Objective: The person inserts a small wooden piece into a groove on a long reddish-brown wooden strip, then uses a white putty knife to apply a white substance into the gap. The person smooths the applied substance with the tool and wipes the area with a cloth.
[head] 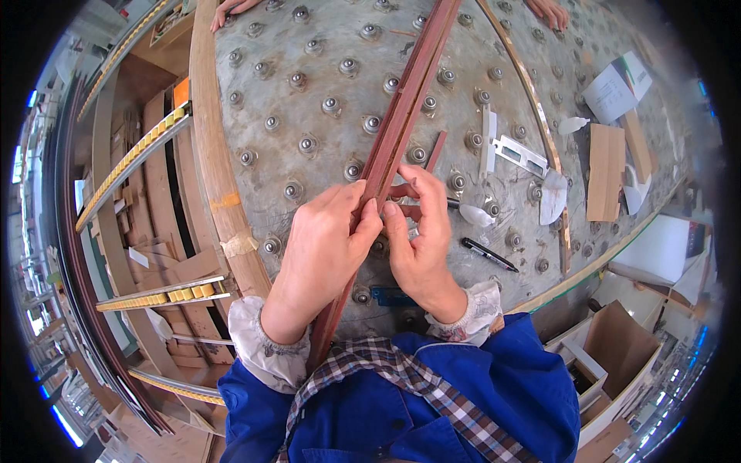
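A long reddish-brown profile strip with a groove along it runs from near my body up past the far side of the table. My left hand is shut on its near part, thumb on the front edge. On the other side, my right hand has bent fingers close against the strip, its thumb near my left thumb. Whether it grips anything is hidden. A short reddish-brown piece lies to the right of the strip. By my right hand are a black pen and a white-tipped object.
Ball rollers stud the grey tabletop. A perforated white plate, narrow wooden strip, small bottle, wood blocks and box lie right. Another person's hands rest at the far edge. Roller rails stand left.
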Demonstrator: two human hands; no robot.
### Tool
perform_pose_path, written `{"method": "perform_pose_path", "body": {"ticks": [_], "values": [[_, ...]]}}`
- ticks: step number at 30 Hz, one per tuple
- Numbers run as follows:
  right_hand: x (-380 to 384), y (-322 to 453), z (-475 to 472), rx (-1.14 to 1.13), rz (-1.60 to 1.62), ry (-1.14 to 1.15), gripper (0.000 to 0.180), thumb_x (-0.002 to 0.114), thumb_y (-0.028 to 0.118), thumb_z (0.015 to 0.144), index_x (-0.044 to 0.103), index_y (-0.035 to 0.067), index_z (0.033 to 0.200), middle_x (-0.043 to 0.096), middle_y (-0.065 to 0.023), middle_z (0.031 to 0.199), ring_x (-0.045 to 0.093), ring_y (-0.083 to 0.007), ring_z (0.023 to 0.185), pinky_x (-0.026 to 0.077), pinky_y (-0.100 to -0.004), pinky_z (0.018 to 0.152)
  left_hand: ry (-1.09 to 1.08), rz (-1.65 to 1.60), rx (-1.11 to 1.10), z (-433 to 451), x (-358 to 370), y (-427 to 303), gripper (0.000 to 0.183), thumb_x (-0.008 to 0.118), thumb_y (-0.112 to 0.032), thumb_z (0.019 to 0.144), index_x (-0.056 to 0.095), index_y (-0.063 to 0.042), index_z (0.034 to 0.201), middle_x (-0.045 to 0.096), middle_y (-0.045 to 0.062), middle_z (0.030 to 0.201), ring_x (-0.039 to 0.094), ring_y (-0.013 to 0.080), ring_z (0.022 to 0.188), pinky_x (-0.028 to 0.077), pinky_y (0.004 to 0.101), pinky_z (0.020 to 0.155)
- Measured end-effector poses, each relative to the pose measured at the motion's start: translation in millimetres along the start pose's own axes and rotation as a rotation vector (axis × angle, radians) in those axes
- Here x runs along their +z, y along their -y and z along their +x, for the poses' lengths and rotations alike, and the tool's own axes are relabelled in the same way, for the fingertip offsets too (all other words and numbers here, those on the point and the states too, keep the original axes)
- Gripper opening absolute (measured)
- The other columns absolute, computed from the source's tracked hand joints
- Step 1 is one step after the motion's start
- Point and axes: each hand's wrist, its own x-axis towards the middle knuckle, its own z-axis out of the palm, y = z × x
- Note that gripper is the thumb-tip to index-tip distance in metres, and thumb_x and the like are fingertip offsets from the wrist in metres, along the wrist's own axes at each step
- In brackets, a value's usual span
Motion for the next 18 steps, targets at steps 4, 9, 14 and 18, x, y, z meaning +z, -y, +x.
{"method": "perform_pose_path", "body": {"ticks": [4,9,14,18], "values": [[-1.2,0.8,-2.8,-0.004,-0.009,0.008,0.046,0.06,-0.005,0.089,0.048,-0.001,0.134,0.048,-0.0185,0.129,0.061,-0.0233,0.096,0.057,-0.0292,0.071,-0.022,0.121,0.053,0.0,1.5,-0.7,0.023,0.063,-0.001,0.086,0.067,0.003,0.108,0.063,0.015,0.076,0.06,0.0196,0.058,0.048,0.0303,0.054],[-0.8,-1.8,-4.2,-0.041,-0.03,-0.006,0.047,0.06,-0.005,0.088,0.048,-0.002,0.133,0.048,-0.0198,0.129,0.061,-0.0238,0.094,0.057,-0.0294,0.071,-0.053,0.144,0.052,-1.5,4.0,-2.4,0.022,0.063,-0.002,0.086,0.068,0.003,0.107,0.062,0.015,0.075,0.06,0.0201,0.057,0.047,0.0304,0.053],[-0.7,-2.3,-4.2,-0.054,-0.024,-0.01,0.047,0.06,-0.005,0.088,0.048,-0.002,0.134,0.049,-0.0199,0.129,0.061,-0.0238,0.094,0.056,-0.0295,0.07,-0.039,0.143,0.06,-0.8,2.2,-5.2,0.022,0.067,-0.003,0.085,0.065,0.006,0.105,0.059,0.018,0.073,0.06,0.0353,0.061,0.046,0.042,0.053],[-1.5,-2.9,-4.8,-0.042,-0.011,-0.003,0.048,0.06,-0.004,0.089,0.048,-0.002,0.135,0.048,-0.0197,0.129,0.061,-0.0238,0.095,0.056,-0.0297,0.071,-0.017,0.07,0.026,-1.5,1.4,-1.4,0.025,0.065,-0.004,0.087,0.065,0.005,0.11,0.06,0.019,0.075,0.061,0.0326,0.062,0.048,0.0385,0.056]]}}
